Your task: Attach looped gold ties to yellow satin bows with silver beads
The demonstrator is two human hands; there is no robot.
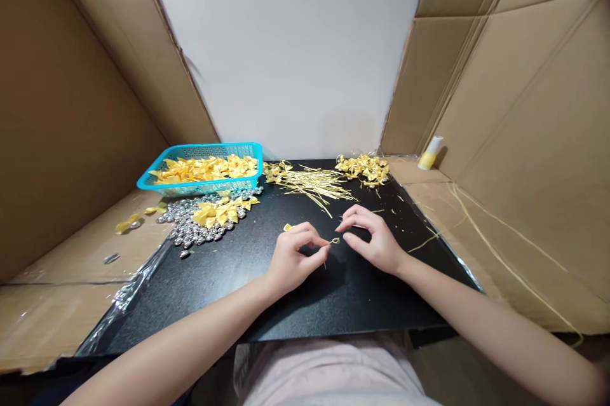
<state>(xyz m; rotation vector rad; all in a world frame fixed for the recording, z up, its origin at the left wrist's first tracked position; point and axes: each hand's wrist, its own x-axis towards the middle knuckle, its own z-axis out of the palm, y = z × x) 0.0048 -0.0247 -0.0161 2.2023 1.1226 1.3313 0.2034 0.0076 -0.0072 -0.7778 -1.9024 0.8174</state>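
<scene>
My left hand [300, 255] is closed in a pinch on a thin yellow cord [335, 241], whose small loop sticks out to the right of the fingertips. Behind the knuckles, a bit of yellow ribbon [288, 227] shows; whether it joins the cord is hidden. A thin pale strand end hangs below the left thumb. Just right of the loop is my right hand [369, 237], thumb and forefinger apart with no object visible between them. Both hands are above the front half of the black tabletop [229, 304].
A turquoise basket [204, 188] of yellow bows stands back left. Silver beads [190, 228] and loose yellow bows [219, 212] lie before it. Cut yellow cords [317, 183] and corded bows [365, 169] lie at the back. A thread spool [430, 153] stands right, by cardboard walls [534, 107].
</scene>
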